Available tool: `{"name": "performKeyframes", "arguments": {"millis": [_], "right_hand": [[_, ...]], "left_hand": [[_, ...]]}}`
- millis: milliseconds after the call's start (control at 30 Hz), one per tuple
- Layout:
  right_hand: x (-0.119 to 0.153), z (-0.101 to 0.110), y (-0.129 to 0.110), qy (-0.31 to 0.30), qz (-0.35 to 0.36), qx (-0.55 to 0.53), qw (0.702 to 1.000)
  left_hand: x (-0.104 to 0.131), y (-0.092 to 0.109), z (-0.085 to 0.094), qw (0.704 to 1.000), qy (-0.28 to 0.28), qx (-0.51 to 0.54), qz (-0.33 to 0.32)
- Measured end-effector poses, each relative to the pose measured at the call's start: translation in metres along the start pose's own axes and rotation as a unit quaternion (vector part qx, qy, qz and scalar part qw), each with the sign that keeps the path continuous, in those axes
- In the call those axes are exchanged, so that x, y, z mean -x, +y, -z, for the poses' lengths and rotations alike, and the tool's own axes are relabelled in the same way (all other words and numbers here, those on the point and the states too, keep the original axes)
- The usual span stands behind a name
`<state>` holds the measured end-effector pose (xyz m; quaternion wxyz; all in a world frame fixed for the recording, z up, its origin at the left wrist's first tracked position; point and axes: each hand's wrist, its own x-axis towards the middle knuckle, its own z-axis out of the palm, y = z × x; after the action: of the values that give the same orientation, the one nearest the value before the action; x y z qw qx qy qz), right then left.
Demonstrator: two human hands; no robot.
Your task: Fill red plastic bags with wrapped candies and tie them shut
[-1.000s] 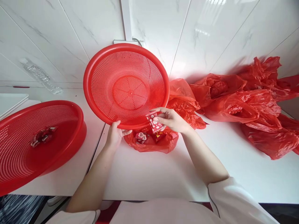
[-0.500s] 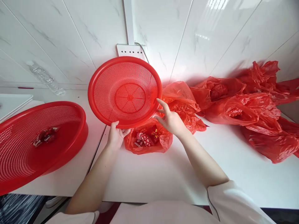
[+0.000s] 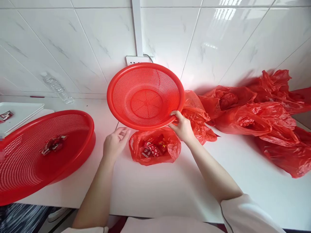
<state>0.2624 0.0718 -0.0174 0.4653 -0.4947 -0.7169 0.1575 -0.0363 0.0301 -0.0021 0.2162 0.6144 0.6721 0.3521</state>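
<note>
My right hand (image 3: 182,127) grips the lower right rim of a round red plastic colander (image 3: 145,103). The colander is tilted toward me and nothing lies in it. My left hand (image 3: 115,144) is off the rim, just below its lower left side, with fingers apart and nothing in them. Under the colander, a red plastic bag (image 3: 173,152) stands on the white table with its mouth open. Small wrapped packets (image 3: 153,149) in red, white and gold show inside it.
A larger red basket (image 3: 80,123) at the left holds a few wrapped pieces (image 3: 53,144). Behind it are a white tray (image 3: 26,110) and a clear plastic bottle (image 3: 58,87). Several filled red bags (image 3: 255,119) lie along the right. A power strip (image 3: 131,60) hangs on the tiled wall.
My left hand has let go of the colander's rim and drawn away to the left. The colander has moved to the right in view, now held by my right hand alone.
</note>
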Motion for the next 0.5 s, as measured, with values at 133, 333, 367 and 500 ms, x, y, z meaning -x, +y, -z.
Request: {"name": "performKeyframes", "arguments": {"millis": [133, 333, 367, 500], "right_hand": [[0.001, 0.002, -0.005, 0.0, -0.008, -0.031, 1.0], [0.003, 0.005, -0.013, 0.015, -0.02, -0.089, 0.996], [0.003, 0.005, -0.015, 0.017, -0.021, -0.101, 0.994], [0.006, 0.008, -0.026, 0.017, -0.028, -0.14, 0.99]], "left_hand": [[0.009, -0.001, 0.023, 0.945, 0.255, -0.195, -0.059], [0.0, -0.029, 0.027, 0.911, 0.274, -0.306, 0.036], [-0.001, -0.032, 0.025, 0.912, 0.266, -0.311, 0.033], [-0.001, -0.032, 0.014, 0.926, 0.257, -0.277, -0.024]]}}
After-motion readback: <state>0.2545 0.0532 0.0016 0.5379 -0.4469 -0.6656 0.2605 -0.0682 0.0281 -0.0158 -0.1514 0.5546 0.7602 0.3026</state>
